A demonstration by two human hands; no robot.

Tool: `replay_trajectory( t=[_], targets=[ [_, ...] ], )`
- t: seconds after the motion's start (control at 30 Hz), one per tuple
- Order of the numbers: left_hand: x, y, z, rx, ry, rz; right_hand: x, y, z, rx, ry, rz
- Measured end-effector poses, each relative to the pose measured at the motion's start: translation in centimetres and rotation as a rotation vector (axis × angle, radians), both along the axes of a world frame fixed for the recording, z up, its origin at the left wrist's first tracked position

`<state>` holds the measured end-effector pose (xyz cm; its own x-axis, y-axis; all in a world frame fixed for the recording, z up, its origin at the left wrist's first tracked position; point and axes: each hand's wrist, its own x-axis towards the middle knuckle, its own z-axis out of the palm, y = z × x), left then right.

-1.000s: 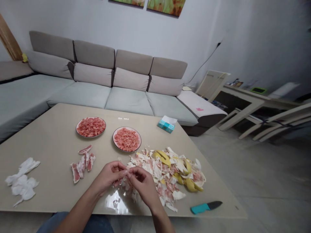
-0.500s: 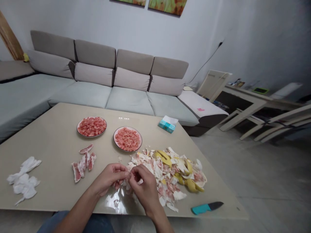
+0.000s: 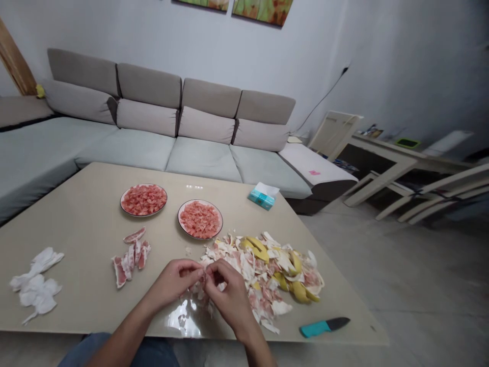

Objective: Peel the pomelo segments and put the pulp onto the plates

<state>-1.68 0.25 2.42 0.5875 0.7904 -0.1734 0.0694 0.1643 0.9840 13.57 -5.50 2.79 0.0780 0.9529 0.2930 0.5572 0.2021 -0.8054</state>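
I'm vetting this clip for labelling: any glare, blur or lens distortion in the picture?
Head view: bright glare on the glossy table just below the left hand and right hand; head view: chairs at the right edge are smeared and stretched; head view: the citrus peel pile is sharp.

We see a plate (image 3: 121,202) and a second plate (image 3: 179,218) of pink fruit on the table (image 3: 84,214), a blue knife (image 3: 324,326) near its edge, and a tissue box (image 3: 262,197).
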Motion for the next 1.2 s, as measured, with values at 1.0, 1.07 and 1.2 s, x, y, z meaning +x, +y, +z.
replay_trajectory(
  t=[1.0, 1.07, 1.2],
  targets=[
    [-0.4, 0.0, -0.3, -0.263, -0.207, 0.001, 0.7, 0.1, 0.5, -0.189, 0.460, 0.057],
    [-0.5, 0.0, -0.2, -0.280, -0.236, 0.006, 1.0, 0.2, 0.4, -0.162, 0.432, 0.035],
    [-0.5, 0.0, 0.2, -0.299, -0.239, -0.009, 1.7, 0.4, -0.4, -0.041, 0.187, 0.005]
  ],
)
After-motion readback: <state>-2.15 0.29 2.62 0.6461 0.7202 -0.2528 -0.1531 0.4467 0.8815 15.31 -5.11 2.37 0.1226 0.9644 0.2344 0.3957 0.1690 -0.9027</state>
